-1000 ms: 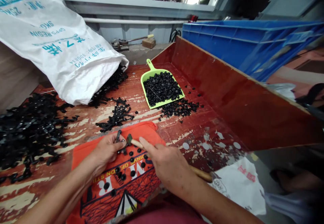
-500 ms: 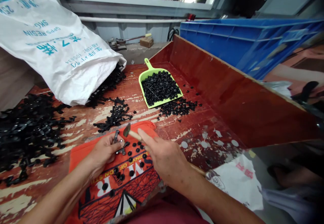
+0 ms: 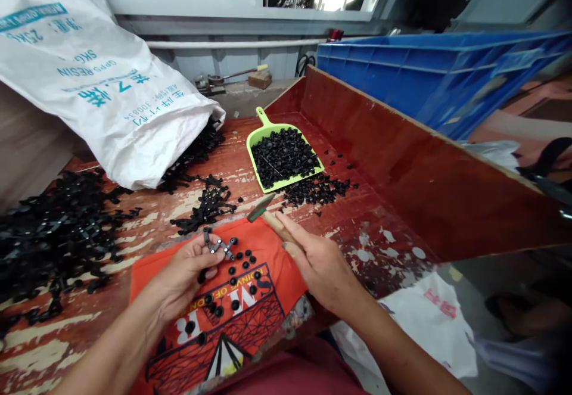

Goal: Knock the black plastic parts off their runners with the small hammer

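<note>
My left hand (image 3: 190,270) is closed on a black jointed plastic part (image 3: 220,245), over an orange printed cloth (image 3: 286,282). Wrapped round the wooden handle of a small hammer (image 3: 260,208) is my right hand (image 3: 315,261), its fingers closed. The hammer's head is raised up and to the right of the part, not touching it. Several small round black caps (image 3: 235,305) lie scattered on the cloth between and below my hands.
A green dustpan (image 3: 292,179) full of black caps stands ahead, with loose caps (image 3: 308,191) at its lip. Black parts (image 3: 58,228) are heaped at left by a white sack (image 3: 147,109). A wooden board (image 3: 379,145) and blue crate (image 3: 393,67) stand at right.
My right hand and the hammer have moved right, away from the black part. My left hand still holds the part, now turned a little. The view has shifted slightly.
</note>
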The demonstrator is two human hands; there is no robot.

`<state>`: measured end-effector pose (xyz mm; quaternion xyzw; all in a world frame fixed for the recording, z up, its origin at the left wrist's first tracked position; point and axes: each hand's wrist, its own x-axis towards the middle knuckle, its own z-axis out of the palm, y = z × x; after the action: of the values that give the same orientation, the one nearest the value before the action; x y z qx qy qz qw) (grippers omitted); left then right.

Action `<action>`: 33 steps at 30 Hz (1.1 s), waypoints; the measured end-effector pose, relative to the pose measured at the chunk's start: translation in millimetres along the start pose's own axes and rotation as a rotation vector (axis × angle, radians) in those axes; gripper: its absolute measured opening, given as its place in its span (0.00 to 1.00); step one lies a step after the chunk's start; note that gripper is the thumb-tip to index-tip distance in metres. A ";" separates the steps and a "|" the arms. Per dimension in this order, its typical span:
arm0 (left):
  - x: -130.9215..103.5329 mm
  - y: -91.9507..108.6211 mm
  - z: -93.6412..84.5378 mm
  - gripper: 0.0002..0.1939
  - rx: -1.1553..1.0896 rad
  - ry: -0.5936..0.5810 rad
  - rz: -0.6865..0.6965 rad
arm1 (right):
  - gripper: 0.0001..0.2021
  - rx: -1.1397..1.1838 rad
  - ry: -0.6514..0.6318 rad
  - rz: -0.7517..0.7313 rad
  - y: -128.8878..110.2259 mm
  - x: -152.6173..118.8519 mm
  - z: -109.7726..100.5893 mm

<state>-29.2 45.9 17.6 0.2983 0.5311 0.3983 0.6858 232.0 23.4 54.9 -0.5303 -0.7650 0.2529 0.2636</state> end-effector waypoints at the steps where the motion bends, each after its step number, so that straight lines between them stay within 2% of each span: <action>1: 1.5 -1.4 1.2 0.19 -0.001 0.018 0.013 | 0.28 -0.003 -0.008 0.029 4.3 -4.2 1.1; 6: 10.2 -3.8 9.2 0.26 0.033 0.076 0.003 | 0.27 0.007 -0.038 0.125 23.1 -23.9 17.0; 11: 14.7 -3.6 14.0 0.28 0.097 0.109 0.000 | 0.25 0.041 -0.043 0.185 32.4 -27.7 25.7; 20: 11.7 -7.5 27.5 0.30 0.217 0.249 0.069 | 0.26 0.033 -0.083 0.134 34.1 -23.4 28.9; 29: 11.5 -10.4 26.8 0.30 0.204 0.235 0.042 | 0.27 -0.047 -0.044 0.121 37.2 -23.2 32.5; 33: 12.1 -11.3 27.0 0.27 0.231 0.235 0.049 | 0.28 -0.106 -0.023 0.092 29.2 -25.5 24.7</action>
<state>0.9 51.0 9.2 0.3395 0.6426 0.3834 0.5699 242.8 5.8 13.9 -0.5752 -0.7552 0.2301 0.2142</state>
